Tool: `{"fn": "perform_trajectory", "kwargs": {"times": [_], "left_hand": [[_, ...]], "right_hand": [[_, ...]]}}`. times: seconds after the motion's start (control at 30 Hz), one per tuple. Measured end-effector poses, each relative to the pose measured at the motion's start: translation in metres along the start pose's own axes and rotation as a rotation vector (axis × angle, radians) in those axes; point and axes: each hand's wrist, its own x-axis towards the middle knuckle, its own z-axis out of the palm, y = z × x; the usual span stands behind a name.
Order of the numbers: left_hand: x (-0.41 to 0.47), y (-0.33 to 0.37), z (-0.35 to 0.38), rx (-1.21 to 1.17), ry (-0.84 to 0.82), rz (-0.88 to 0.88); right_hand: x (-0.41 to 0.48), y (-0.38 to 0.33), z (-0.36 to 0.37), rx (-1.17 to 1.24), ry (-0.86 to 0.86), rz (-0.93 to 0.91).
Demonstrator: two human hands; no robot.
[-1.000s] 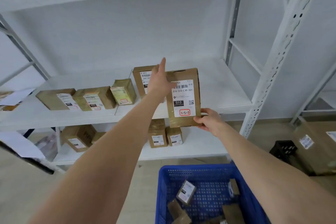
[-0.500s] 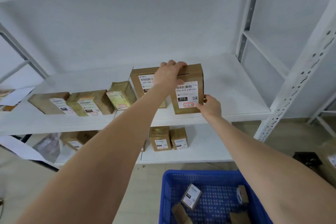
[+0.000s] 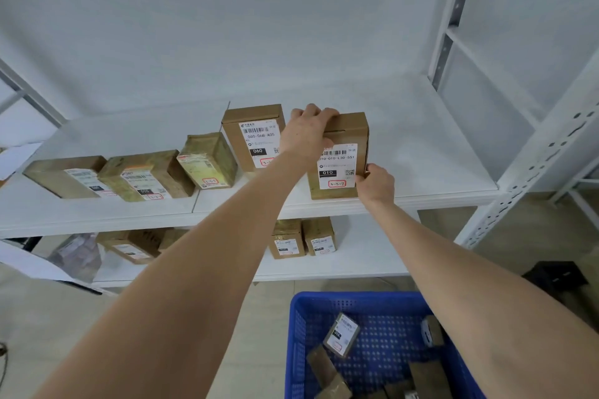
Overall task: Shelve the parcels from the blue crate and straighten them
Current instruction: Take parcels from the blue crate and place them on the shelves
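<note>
Standing on the shelf [image 3: 421, 146], the parcel [image 3: 351, 129] is held twice — left grip [image 3: 308, 133] curled over its top, right grip [image 3: 376, 183] pinching its side; blue crate [image 3: 356, 296] below holds smaller parcels [image 3: 342, 334].

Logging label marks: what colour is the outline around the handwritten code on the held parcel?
Red, on the white label of the parcel; head view shows it best.

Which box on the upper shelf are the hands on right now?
The rightmost box, labelled 010-010-L30-551: the left hand grips its top and the right hand pinches its right edge. Nothing else there is touched.
</note>
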Motion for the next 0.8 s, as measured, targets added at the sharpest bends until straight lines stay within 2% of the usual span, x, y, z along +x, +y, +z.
{"fn": "perform_trajectory", "kwargs": {"times": [0.13, 0.2, 0.33, 0.43, 0.53, 0.8], "left_hand": [[0.002, 0.003, 0.002, -0.016, 0.018, -0.036], [-0.001, 0.004, 0.003, 0.014, 0.049, -0.045], [-0.012, 0.008, 0.006, 0.138, 0.112, -0.001], [-0.018, 0.011, 0.005, 0.182, 0.113, 0.006], [-0.021, 0.013, 0.004, 0.203, 0.122, 0.009], [-0.023, 0.011, 0.010, 0.180, 0.160, 0.043]], "right_hand": [[0.000, -0.001, -0.003, -0.031, -0.033, -0.003], [-0.003, -0.005, -0.010, -0.067, 0.022, -0.040], [-0.004, -0.025, -0.033, -0.257, 0.221, -0.337], [-0.001, -0.048, -0.045, -0.467, 0.214, -0.568], [-0.001, -0.061, -0.044, -0.594, 0.152, -0.684], [-0.009, -0.062, -0.042, -0.607, 0.103, -0.639]]}}
